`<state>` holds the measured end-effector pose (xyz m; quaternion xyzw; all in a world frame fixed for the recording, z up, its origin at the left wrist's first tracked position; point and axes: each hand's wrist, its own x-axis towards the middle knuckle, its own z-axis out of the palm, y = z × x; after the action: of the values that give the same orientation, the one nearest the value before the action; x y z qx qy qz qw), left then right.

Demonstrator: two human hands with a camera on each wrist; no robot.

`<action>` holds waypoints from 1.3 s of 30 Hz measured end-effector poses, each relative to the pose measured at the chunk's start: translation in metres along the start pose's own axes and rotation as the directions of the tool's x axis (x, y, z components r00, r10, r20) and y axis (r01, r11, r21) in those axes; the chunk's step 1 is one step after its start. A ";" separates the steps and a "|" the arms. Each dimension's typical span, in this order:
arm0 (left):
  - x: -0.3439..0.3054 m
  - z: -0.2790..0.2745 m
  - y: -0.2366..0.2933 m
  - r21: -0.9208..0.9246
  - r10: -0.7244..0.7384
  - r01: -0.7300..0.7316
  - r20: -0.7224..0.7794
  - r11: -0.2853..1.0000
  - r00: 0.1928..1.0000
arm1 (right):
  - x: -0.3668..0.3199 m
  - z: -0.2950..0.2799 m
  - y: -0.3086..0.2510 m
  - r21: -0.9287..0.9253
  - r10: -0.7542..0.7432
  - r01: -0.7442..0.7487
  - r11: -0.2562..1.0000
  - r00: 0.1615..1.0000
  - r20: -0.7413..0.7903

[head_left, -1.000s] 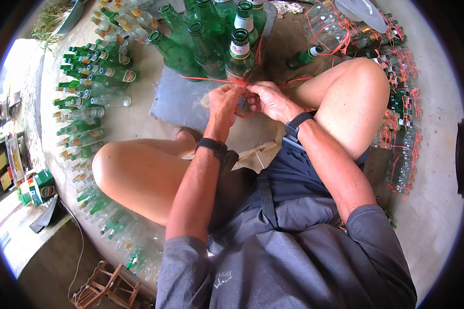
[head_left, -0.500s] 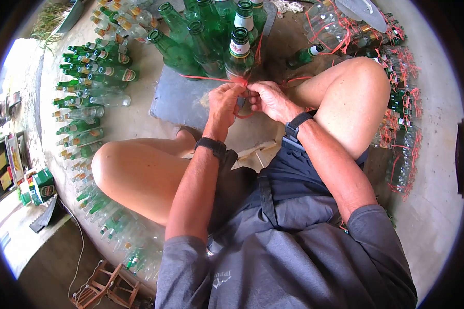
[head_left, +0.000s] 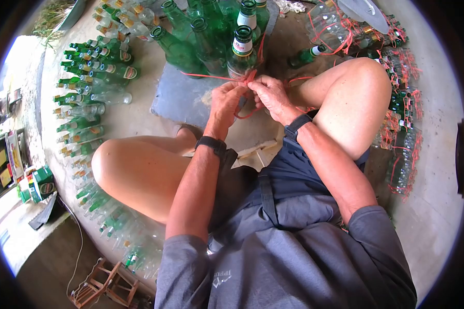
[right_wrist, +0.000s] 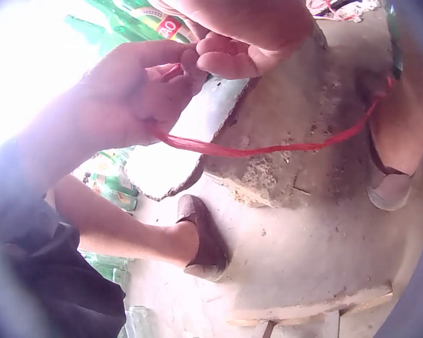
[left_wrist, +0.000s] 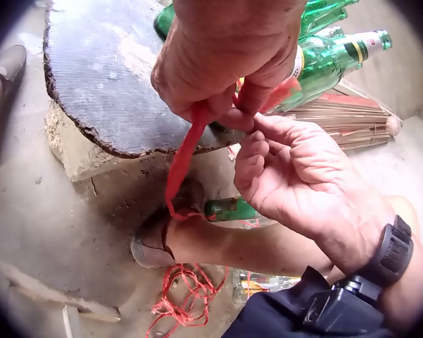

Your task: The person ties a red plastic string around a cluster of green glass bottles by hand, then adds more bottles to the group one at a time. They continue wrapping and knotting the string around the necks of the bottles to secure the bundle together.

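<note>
Red plastic string [head_left: 211,76] runs low around a cluster of green glass bottles [head_left: 209,49] standing on a grey slab [head_left: 175,98]. At the near bottle, with a white label [head_left: 242,47], the string bunches between both hands. My left hand [head_left: 225,105] pinches it with thumb and fingers, and a tail of string [left_wrist: 183,158] hangs from that hand in the left wrist view. Close beside it, fingertips almost meeting, my right hand [head_left: 274,97] pinches the string at the bunch. The fingers partly hide the crossing of the string.
Rows of bottles [head_left: 95,77] stand along the left. String-bound bundles of bottles [head_left: 402,123] line the right, and a green bottle [head_left: 305,56] lies near the right knee. Loose red string [left_wrist: 190,296] lies on the floor by the foot. A wooden stool [head_left: 105,283] is behind at left.
Both hands stay at the same bottle. The right fingers have shifted slightly, and the red string bunch stands a little higher between the fingertips. The whole view has shifted slightly.
</note>
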<state>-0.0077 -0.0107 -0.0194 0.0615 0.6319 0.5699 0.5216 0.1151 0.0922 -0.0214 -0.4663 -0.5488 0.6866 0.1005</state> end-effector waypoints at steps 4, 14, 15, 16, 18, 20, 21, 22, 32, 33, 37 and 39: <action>0.003 -0.002 -0.004 -0.064 -0.026 0.028 0.031 0.998 0.999 | -0.007 -0.001 -0.003 0.058 0.016 -0.016 0.998 1.000 -0.006; 0.003 -0.002 -0.004 -0.117 -0.069 0.075 0.055 0.990 0.996 | -0.011 -0.002 -0.008 0.114 0.094 -0.093 0.989 0.996 -0.004; 0.003 -0.002 -0.004 -0.117 -0.069 0.075 0.055 0.990 0.996 | -0.012 -0.001 -0.010 0.152 0.087 -0.086 0.985 0.996 0.004; 0.003 -0.002 -0.004 -0.123 -0.077 0.084 0.063 0.989 0.995 | -0.012 -0.001 -0.012 0.152 0.086 -0.086 0.985 0.996 0.004; 0.003 -0.001 -0.005 -0.130 -0.085 0.094 0.071 0.987 0.994 | -0.012 0.000 -0.015 0.084 0.004 -0.004 0.996 1.000 -0.001; 0.003 -0.001 -0.006 -0.140 -0.067 0.078 0.081 0.987 0.994 | -0.009 -0.001 -0.009 0.073 -0.014 0.014 0.997 1.000 -0.004; 0.004 -0.001 -0.006 -0.140 -0.068 0.078 0.081 0.987 0.994 | -0.008 -0.001 -0.006 0.062 -0.033 0.033 0.997 0.999 -0.007; 0.004 -0.002 -0.006 -0.148 -0.080 0.094 0.098 0.984 0.992 | -0.007 -0.001 -0.004 0.063 -0.033 0.033 0.997 0.999 -0.007; -0.003 0.000 0.001 -0.235 -0.139 0.174 0.161 0.956 0.977 | -0.008 -0.007 0.005 -0.056 0.138 -0.138 0.989 0.990 -0.009; -0.004 0.000 0.002 -0.235 -0.139 0.175 0.162 0.956 0.977 | -0.010 -0.007 0.004 -0.056 0.151 -0.150 0.987 0.989 0.003; -0.007 -0.001 0.008 -0.237 -0.160 0.203 0.189 0.950 0.969 | -0.015 -0.008 -0.002 -0.041 0.175 -0.174 0.984 0.984 0.027; -0.008 -0.001 0.008 -0.230 -0.161 0.204 0.195 0.952 0.968 | -0.017 -0.009 -0.003 -0.024 0.186 -0.185 0.982 0.980 0.071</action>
<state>-0.0089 -0.0143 -0.0086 -0.0134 0.5107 0.5859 0.6290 0.1297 0.0882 -0.0094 -0.4909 -0.5123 0.7046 0.0118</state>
